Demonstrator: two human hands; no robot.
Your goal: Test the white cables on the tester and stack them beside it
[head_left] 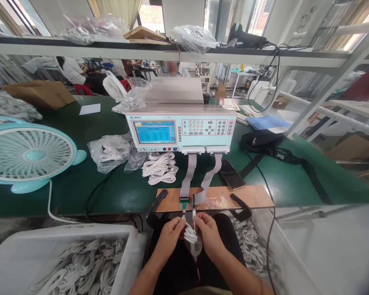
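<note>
A coiled white cable [190, 234] hangs between my two hands at the table's front edge. My left hand [174, 230] pinches one plug end, which meets the small green circuit board [184, 205]. Closed on the other plug end, my right hand [206, 228] holds it up against the second connector [194, 200]. Whether either plug is fully seated I cannot tell. Grey ribbon cables [189, 176] run from both connectors back to a benchtop tester [181, 128] with a lit blue screen. A copper-coloured board [224, 198] lies under the connectors.
Black clamps [160, 203] grip the board's ends. A white bin [132, 237] of coiled cables stands at left, more cables [252, 241] at right. On the green table are a fan [33, 153], bundled white cables [160, 168], a phone [231, 174] and a black bag [261, 140].
</note>
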